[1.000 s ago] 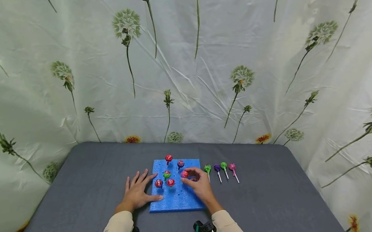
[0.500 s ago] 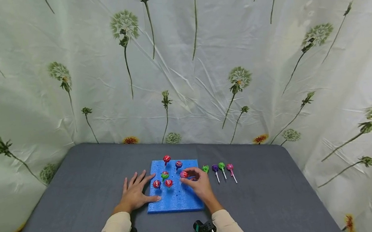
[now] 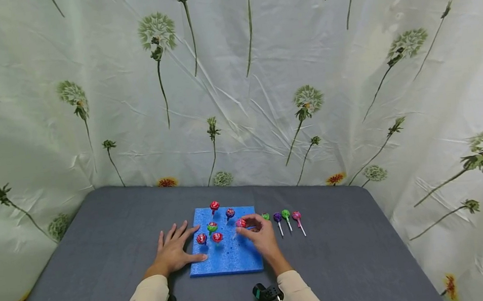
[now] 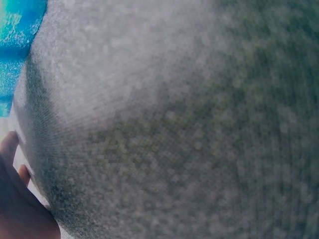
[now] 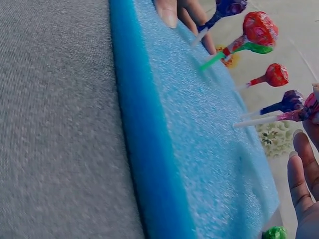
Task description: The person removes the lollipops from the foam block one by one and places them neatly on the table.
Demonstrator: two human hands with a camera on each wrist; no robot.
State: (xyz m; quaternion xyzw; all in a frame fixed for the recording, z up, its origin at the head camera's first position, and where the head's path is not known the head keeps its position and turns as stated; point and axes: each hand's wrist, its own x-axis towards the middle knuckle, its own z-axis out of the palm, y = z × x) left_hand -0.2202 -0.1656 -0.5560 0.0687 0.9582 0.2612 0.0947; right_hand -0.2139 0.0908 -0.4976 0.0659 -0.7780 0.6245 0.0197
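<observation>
A blue foam board [image 3: 225, 264] lies on the grey table, with several wrapped lollipops standing in it on their sticks. My left hand [image 3: 174, 255] rests at the board's left edge, fingers spread and thumb on its near left part. Between thumb and fingers, my right hand [image 3: 264, 240] pinches a pink lollipop [image 3: 241, 223] by its head over the right half of the board. In the right wrist view its white stick [image 5: 254, 121] slants down to the foam; whether the tip is in a hole I cannot tell. Nearest it stands a purple-and-red lollipop [image 3: 230, 213].
Right of the board lies a row of loose lollipops: a green one [image 3: 265, 217] partly behind my right hand, a purple one [image 3: 278, 217], another green one [image 3: 286, 214] and a pink one [image 3: 296, 216]. A dandelion-print curtain [image 3: 235, 96] hangs behind the table.
Over the last second, my right hand has shifted slightly right and away with the pink lollipop, relative to the board. My left hand keeps its place. The head view has drifted a little.
</observation>
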